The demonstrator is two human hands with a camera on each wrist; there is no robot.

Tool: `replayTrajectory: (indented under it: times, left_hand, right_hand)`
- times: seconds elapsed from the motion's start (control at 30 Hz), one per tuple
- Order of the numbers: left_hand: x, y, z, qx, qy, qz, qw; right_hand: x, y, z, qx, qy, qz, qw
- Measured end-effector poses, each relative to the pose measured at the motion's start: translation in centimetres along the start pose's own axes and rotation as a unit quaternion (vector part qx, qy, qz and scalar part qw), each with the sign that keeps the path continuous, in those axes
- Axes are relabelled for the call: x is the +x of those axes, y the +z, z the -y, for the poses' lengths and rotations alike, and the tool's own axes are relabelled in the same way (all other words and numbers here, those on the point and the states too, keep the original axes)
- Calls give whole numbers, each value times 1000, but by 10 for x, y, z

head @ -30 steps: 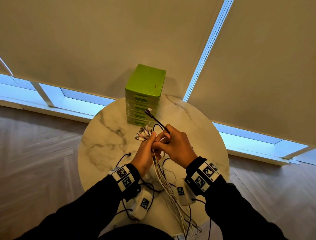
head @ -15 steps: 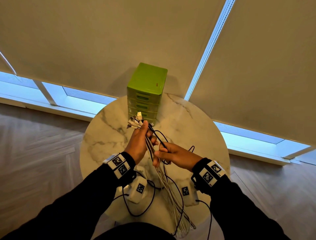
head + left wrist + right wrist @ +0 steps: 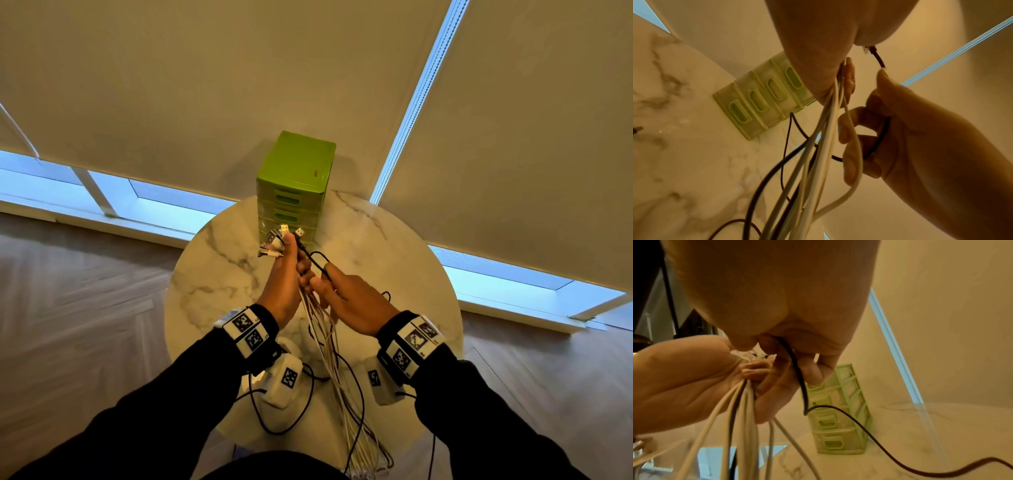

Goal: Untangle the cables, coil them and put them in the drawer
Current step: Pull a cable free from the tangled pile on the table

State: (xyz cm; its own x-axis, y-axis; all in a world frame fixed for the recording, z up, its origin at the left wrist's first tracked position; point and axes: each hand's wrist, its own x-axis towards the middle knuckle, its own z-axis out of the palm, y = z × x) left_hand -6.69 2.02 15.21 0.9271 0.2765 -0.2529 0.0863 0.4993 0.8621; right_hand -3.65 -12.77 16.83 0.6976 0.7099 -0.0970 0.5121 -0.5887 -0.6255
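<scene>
My left hand (image 3: 286, 274) grips a bundle of white and black cables (image 3: 329, 342) near their plug ends (image 3: 274, 240), raised above the round marble table (image 3: 212, 274). The bundle (image 3: 824, 146) (image 3: 740, 410) hangs down past the table's near edge. Just right of it, my right hand (image 3: 346, 298) pinches a single black cable (image 3: 315, 257) (image 3: 797, 378) that loops from the bundle. A green drawer unit (image 3: 294, 192) (image 3: 760, 104) (image 3: 838, 415) stands at the table's far edge, all drawers closed.
Beige roller blinds (image 3: 205, 85) cover the windows behind the table. Wood floor (image 3: 68, 308) lies on both sides. A black cable (image 3: 920, 467) trails across the tabletop to the right, and another plug end (image 3: 637, 129) lies on the table's left.
My left hand has lifted the bundle's plug ends up toward the drawer unit. My right hand slid along the black cable and now pinches it beside the left hand.
</scene>
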Motion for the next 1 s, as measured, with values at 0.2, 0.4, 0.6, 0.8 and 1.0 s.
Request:
replayTrajectory:
  times: [0.2, 0.4, 0.6, 0.8, 1.0]
  left_hand:
    - [-3, -9, 5, 130, 15, 17, 991]
    - [-1, -15, -1, 98, 25, 13, 995]
    - [7, -19, -30, -32, 45, -27, 998]
    - [18, -43, -58, 8, 80, -30, 996]
    - [7, -25, -37, 114, 98, 1, 989]
  right_hand:
    - [0, 12, 3, -59, -45, 31, 997]
    - [-6, 14, -9, -16, -27, 36, 999]
    - [-22, 15, -39, 57, 67, 149, 985]
    - [-52, 40, -95, 24, 157, 119, 980]
    - [-20, 15, -75, 51, 196, -118, 972]
